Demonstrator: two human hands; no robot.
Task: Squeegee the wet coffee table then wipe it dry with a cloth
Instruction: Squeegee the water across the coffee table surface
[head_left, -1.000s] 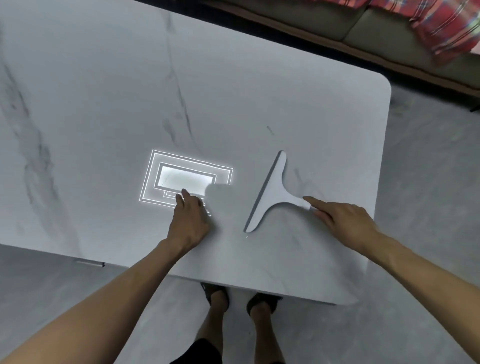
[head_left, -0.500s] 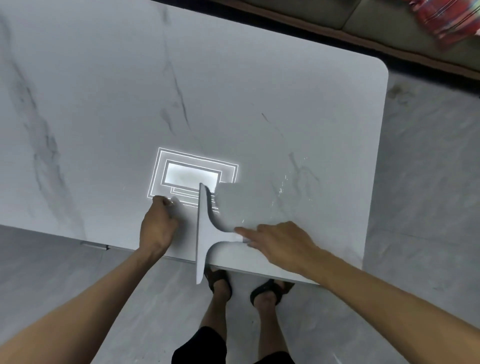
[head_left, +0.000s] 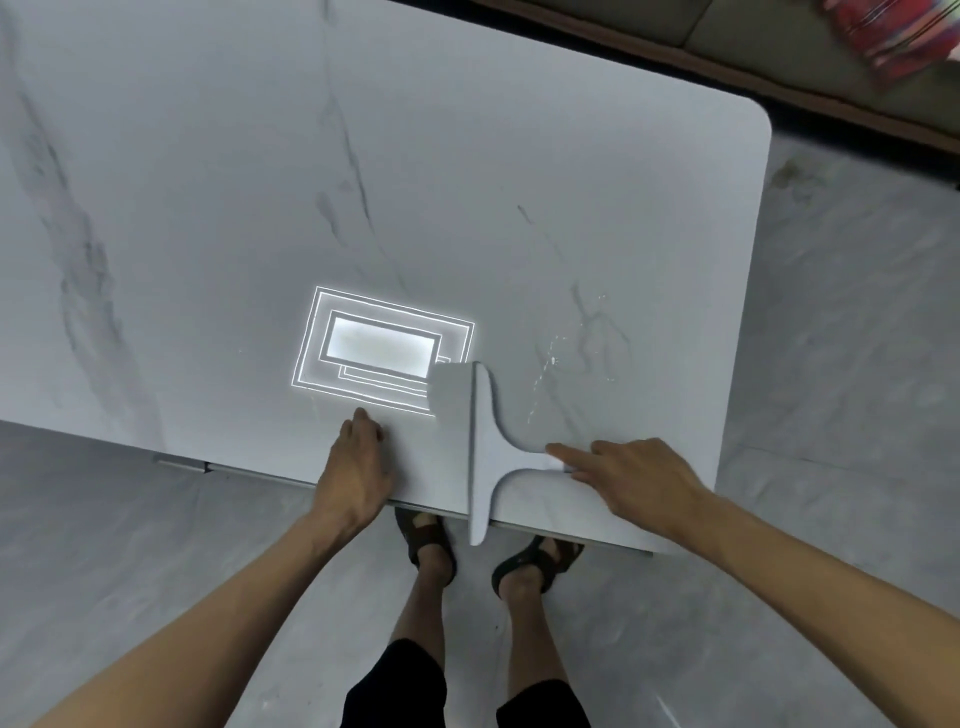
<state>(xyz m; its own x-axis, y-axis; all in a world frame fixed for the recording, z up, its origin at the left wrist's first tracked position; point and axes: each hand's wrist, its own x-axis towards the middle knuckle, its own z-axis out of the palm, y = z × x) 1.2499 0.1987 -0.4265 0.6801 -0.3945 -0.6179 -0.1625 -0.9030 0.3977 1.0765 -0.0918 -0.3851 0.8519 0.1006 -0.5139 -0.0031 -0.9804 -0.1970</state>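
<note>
Across the lower centre of the frame, the marble worktop (head_left: 363, 156) now shows the squeegee (head_left: 480, 452) swept leftward from the right, blade overhanging the near edge; droplets remain behind it, so more passes seem needed. Right hand (head_left: 639, 483) grips its handle; left hand (head_left: 358, 467) rests curled, empty, beside it.

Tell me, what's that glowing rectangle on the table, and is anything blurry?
Head view: the nested bright rectangle looks like ceiling-light glare on the glossy coffee table; the red cloth at top right is motion-blurred; the squeegee and right hand stay fairly sharp.
</note>
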